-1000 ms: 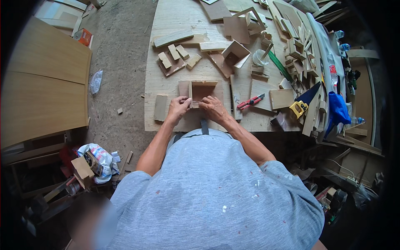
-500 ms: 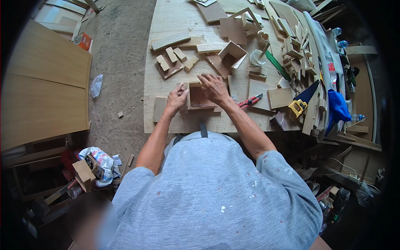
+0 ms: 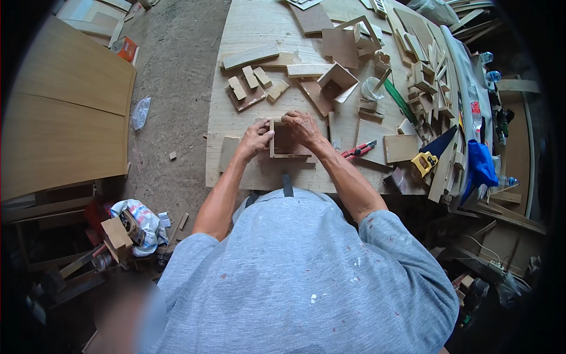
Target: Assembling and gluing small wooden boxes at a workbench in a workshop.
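Note:
A small open wooden box (image 3: 291, 156) lies near the front edge of the workbench, its hollow facing up. My left hand (image 3: 257, 140) is closed on the box's left wall, with the thumb near its upper edge. Curled over the far right part of the box is my right hand (image 3: 301, 127), its bent fingertips pressed together at the far rim. Those fingers hide the far right corner and whatever small piece may be there. Right of my right wrist rests a red utility knife (image 3: 358, 151).
Wood blocks (image 3: 250, 76), an open box (image 3: 338, 82) and a white plastic cup (image 3: 372, 88) stand farther back on the bench (image 3: 236, 177). A yellow-handled handsaw (image 3: 433, 151) and a blue bag (image 3: 480, 168) lie at right. Wooden panels (image 3: 65, 106) stand at left.
My right hand's fingers have curled in more tightly at the box's far rim. The left hand has come round the left wall. The whole view has shifted slightly.

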A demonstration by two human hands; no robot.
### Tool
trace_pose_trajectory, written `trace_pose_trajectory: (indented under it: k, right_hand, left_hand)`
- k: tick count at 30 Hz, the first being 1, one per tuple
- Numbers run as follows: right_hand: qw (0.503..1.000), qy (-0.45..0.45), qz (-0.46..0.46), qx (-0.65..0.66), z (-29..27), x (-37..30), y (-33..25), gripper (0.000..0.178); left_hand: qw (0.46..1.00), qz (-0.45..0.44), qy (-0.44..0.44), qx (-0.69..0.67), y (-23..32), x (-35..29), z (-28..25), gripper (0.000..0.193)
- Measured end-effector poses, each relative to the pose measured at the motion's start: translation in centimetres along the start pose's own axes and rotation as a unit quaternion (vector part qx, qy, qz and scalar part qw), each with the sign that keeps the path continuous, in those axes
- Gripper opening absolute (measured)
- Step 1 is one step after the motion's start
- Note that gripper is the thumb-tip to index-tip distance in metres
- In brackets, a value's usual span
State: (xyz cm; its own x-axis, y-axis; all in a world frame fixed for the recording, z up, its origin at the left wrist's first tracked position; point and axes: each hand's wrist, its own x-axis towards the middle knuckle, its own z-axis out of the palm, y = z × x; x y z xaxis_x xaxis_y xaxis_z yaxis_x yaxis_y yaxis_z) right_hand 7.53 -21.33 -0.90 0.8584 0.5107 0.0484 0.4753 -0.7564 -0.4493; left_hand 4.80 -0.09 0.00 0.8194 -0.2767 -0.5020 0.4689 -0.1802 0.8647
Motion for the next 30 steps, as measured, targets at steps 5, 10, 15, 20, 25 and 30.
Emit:
trace_pose_trajectory:
  k: [5, 10, 15, 20, 25, 30]
  right_hand:
    - [1.000, 0.012, -0.016, -0.001, 0.3, 0.0, 0.1, 0.028]
    - [1.000, 0.007, -0.002, 0.019, 0.8, 0.1, 0.5, 0.026]
    - [1.000, -0.008, 0.000, 0.025, 0.9, 0.2, 0.8, 0.025]
    - [1.000, -0.006, -0.012, 0.021, 0.5, 0.3, 0.5, 0.023]
    - [1.000, -0.020, -0.008, -0.015, -0.2, 0.6, 0.5, 0.023]
    - [0.999, -0.022, 0.006, -0.023, 0.2, 0.2, -0.1, 0.029]
  left_hand:
    - [0.992, -0.049, -0.108, -0.039, 1.8, 0.9, -1.8, 0.064]
    - [0.980, -0.101, -0.168, 0.022, 2.7, 3.1, -3.0, 0.059]
    - [0.976, -0.106, -0.182, 0.052, 3.1, 3.6, -3.1, 0.055]
    - [0.976, -0.089, -0.194, 0.047, 2.7, 3.9, -3.4, 0.053]
    - [0.977, -0.082, -0.191, 0.050, 2.6, 4.2, -3.4, 0.053]
    - [0.978, -0.074, -0.187, 0.062, 2.1, 4.3, -3.5, 0.055]
